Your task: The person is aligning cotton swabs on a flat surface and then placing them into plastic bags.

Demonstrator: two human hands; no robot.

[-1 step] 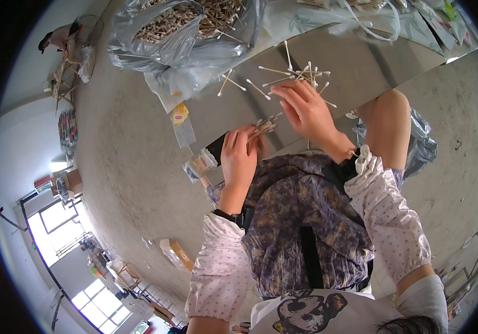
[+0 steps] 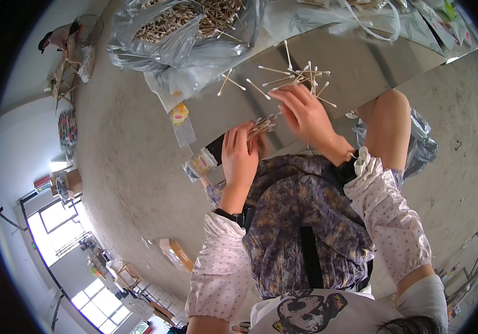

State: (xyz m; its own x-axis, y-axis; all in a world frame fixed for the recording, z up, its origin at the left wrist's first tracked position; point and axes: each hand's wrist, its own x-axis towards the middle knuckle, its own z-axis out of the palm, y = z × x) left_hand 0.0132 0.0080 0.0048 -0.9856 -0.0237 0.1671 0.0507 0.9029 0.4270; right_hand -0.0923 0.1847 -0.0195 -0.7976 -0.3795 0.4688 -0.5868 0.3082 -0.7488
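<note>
A bundle of wooden cotton swabs (image 2: 262,126) sits in my left hand (image 2: 240,149), with the fingers closed round it near the table's front edge. To the right, my right hand (image 2: 309,118) hovers over the metal tabletop (image 2: 356,61), its fingers stretched out and apart. Its fingertips are close to a loose pile of cotton swabs (image 2: 308,72), partly hidden by the hand. Left of the pile, a few single swabs (image 2: 258,89) lie scattered.
A grey plastic bag (image 2: 178,53) full of cotton swabs stands at the back left. Small clear packets with yellow labels (image 2: 180,114) hang at the table's left edge, one packet (image 2: 202,163) beside my left hand. More plastic bags (image 2: 445,25) lie at the back right.
My right hand has shifted very slightly, and one swab by its fingertips shows more. My left hand and its bundle have barely moved.
</note>
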